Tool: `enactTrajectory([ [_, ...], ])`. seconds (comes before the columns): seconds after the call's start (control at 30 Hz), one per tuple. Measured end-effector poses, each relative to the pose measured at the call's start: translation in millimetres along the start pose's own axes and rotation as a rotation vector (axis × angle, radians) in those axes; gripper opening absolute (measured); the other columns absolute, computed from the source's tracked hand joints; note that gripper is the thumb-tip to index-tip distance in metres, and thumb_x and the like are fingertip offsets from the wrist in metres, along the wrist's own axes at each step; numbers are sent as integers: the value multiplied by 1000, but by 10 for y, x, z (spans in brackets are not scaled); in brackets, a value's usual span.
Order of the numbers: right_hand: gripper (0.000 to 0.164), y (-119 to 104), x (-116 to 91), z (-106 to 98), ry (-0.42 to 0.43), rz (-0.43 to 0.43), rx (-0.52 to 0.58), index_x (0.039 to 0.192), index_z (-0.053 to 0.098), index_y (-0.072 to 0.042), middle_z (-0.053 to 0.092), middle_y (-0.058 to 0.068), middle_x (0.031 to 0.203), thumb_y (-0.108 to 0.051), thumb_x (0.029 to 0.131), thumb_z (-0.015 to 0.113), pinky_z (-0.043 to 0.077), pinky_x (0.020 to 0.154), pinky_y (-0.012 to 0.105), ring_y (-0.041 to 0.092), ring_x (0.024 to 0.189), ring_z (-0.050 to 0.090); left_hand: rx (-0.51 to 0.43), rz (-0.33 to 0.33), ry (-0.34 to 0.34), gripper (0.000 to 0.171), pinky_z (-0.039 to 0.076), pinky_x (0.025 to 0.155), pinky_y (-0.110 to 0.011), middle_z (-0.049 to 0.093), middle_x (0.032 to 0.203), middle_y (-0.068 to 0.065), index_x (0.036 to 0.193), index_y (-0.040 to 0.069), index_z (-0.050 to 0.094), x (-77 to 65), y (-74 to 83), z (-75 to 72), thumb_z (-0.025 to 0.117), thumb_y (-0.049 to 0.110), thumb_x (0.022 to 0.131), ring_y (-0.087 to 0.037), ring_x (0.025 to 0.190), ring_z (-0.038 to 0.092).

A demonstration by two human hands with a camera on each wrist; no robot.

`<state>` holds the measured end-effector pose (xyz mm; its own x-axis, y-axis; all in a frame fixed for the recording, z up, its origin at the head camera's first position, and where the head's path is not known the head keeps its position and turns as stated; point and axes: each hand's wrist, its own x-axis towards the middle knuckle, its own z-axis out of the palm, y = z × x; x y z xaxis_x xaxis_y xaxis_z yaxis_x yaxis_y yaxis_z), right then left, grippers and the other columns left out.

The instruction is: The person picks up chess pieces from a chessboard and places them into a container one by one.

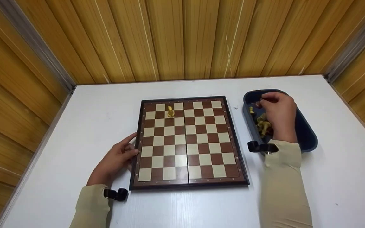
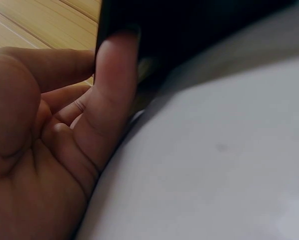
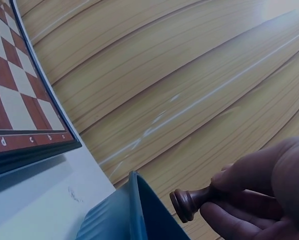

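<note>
My right hand (image 1: 281, 114) is over the dark blue tray (image 1: 309, 139), its fingers and thumb pinching a dark brown chess piece (image 3: 188, 202). The right wrist view shows that piece's round base pointing out of the fingers; its top is hidden in the hand. Several gold chess pieces (image 1: 264, 126) lie in the tray. At the chessboard's (image 1: 201, 139) left edge, my left hand (image 1: 116, 158) touches the side with thumb and forefinger. A single gold chess piece (image 1: 170, 112) stands on the board near its far left corner.
Board and tray lie on a white table (image 1: 90, 126), the tray right of the board. Wood-look panels (image 1: 169, 41) stand behind the table's far edge and along both sides. A black wrist strap (image 1: 116, 193) sits over each beige sleeve.
</note>
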<state>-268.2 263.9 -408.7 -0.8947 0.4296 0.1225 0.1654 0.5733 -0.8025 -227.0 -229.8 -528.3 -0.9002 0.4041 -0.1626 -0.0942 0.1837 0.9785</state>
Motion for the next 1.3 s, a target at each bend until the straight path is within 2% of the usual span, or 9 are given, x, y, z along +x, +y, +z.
enactTrajectory([
  [0.23,28,51,26,12,-22,20,-39,118,69,-7,67,12,114,-17,94,60,48,73,21,15,94,59,-30,-7,4,69,58,54,-33,58,90,-5,156,19,22,-5,10,12,58,11,97,-13,66,60],
  [0.5,26,87,45,29,-9,-20,-63,115,70,-6,69,14,112,-17,92,62,47,69,18,10,88,60,16,-10,32,68,56,55,-30,59,89,-5,155,20,25,-1,13,20,59,13,97,-12,67,59],
  [0.83,28,101,44,20,-30,-12,-125,116,71,-8,68,16,115,-14,91,60,46,70,24,21,95,59,-20,-29,39,67,59,54,-38,59,93,-8,154,25,25,-13,3,29,58,12,97,-15,67,61],
  [0.93,29,84,40,-8,-61,17,-128,118,69,-8,66,15,118,-13,91,58,46,75,29,23,99,58,-28,-28,39,68,59,55,-39,59,93,-7,154,26,25,-11,0,28,59,13,97,-16,68,62],
  [1.07,32,61,36,-55,-145,65,-143,122,66,-8,61,15,124,-14,92,56,47,81,34,26,105,54,-32,-21,37,67,59,55,-37,58,90,-7,154,25,26,-5,-6,23,59,14,97,-15,67,61],
  [1.17,33,55,34,-82,-203,81,-169,123,65,-8,58,16,127,-15,92,55,48,79,35,28,105,52,-27,-15,30,66,59,54,-37,59,90,-7,154,24,26,-3,-11,17,58,14,97,-15,67,62],
  [1.3,33,63,35,-105,-229,56,-210,121,66,-7,59,17,125,-16,91,55,48,74,32,29,103,54,-21,-12,29,67,59,54,-37,59,91,-7,154,24,26,-4,-14,13,58,14,97,-15,67,62],
])
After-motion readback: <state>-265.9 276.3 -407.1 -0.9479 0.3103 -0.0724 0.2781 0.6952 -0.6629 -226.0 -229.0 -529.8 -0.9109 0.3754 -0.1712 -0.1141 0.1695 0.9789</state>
